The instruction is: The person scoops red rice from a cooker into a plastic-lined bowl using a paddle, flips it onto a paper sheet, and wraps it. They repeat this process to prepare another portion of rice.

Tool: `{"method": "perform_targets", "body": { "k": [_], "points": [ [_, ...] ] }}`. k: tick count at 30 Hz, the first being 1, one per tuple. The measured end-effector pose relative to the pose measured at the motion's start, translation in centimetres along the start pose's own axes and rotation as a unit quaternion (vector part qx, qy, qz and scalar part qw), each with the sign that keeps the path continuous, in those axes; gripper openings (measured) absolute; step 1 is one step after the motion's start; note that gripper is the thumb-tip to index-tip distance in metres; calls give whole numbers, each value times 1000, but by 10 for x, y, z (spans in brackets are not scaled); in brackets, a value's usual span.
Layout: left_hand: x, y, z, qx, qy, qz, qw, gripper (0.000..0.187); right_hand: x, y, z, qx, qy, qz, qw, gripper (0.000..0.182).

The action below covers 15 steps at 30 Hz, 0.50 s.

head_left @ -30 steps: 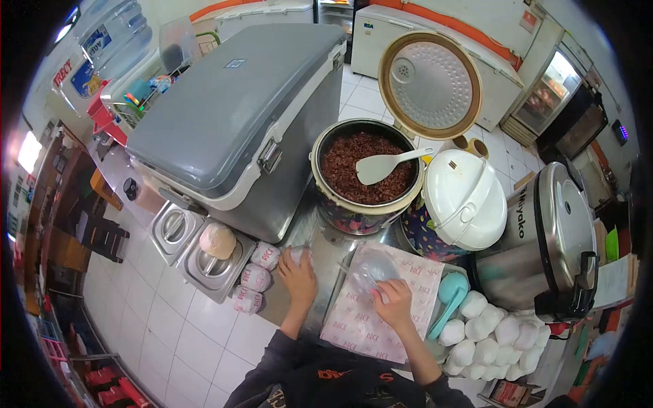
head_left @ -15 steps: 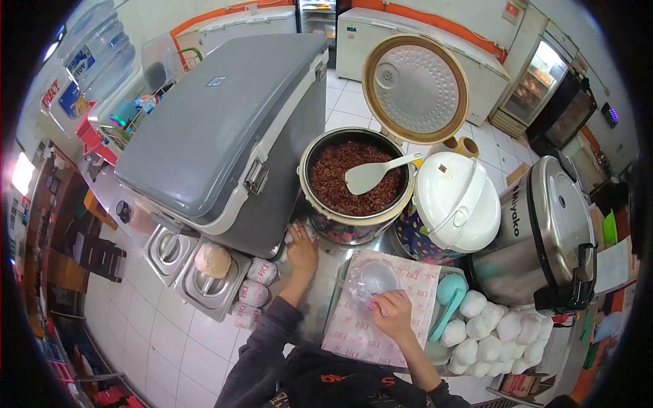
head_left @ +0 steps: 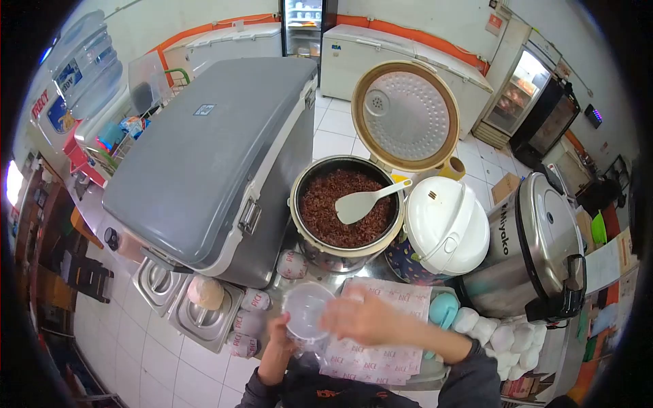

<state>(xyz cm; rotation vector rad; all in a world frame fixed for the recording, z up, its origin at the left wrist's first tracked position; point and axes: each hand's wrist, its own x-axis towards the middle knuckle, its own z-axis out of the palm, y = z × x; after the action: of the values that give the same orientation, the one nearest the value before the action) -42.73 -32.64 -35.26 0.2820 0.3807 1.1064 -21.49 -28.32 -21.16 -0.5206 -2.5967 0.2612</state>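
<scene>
My left hand (head_left: 275,340) grips a translucent plastic bowl (head_left: 307,314) by its left rim, with clear plastic film hanging under it. Beside the bowl's right edge, my right hand (head_left: 367,318) is smeared by motion, so its fingers are hard to read. Below it lie sheets of wrapping paper (head_left: 371,360) printed with red "RICE" lettering. One paper-wrapped bundle (head_left: 292,264) sits between the cooler and the rice cooker. Several more wrapped bundles (head_left: 252,322) form a column left of my left hand.
An open rice cooker (head_left: 299,221) holds reddish-brown rice with a white paddle (head_left: 357,207) on it. Right of it stand a white-lidded pot (head_left: 445,224) and a steel Miyako cooker (head_left: 500,272). A teal scoop (head_left: 443,309), white rounded portions (head_left: 503,338), steel containers (head_left: 228,316) and a grey cooler (head_left: 197,163) surround the workspace.
My left hand has left the wrapped bundle by the cooler and now holds the bowl, which moved left off the paper. My right hand has let the bowl's side go blurred, palm down.
</scene>
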Motion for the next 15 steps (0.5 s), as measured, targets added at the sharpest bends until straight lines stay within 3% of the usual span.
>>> {"method": "perform_targets", "body": {
  "k": [1,3,4,5,6,8,10,11,13,15],
  "points": [
    [2,6,7,-56,11,16,998,66,19,31,-21,102,-14,28,994,37],
    [3,13,19,-123,28,26,992,64,41,100,-53,-33,-59,219,973,36],
    [3,16,25,-132,35,19,990,64,40,138,-52,-160,-33,237,958,40],
    [7,19,28,-140,39,14,989,63,29,174,-42,-373,-54,225,899,35],
    [11,16,16,-114,58,22,992,62,33,188,-46,-425,-225,273,833,27],
    [17,4,-18,-64,99,38,992,61,29,215,-36,-397,-248,247,848,16],
    [25,12,6,-127,50,42,990,60,38,227,-45,-327,-294,265,858,10],
    [28,14,13,-160,28,43,986,60,44,229,-58,-324,-262,269,868,9],
    [37,11,6,-156,72,37,984,62,57,224,-89,-317,-198,280,884,8],
    [45,7,-2,-123,107,33,986,61,83,209,-118,-405,-232,266,844,7]
  ]
}}
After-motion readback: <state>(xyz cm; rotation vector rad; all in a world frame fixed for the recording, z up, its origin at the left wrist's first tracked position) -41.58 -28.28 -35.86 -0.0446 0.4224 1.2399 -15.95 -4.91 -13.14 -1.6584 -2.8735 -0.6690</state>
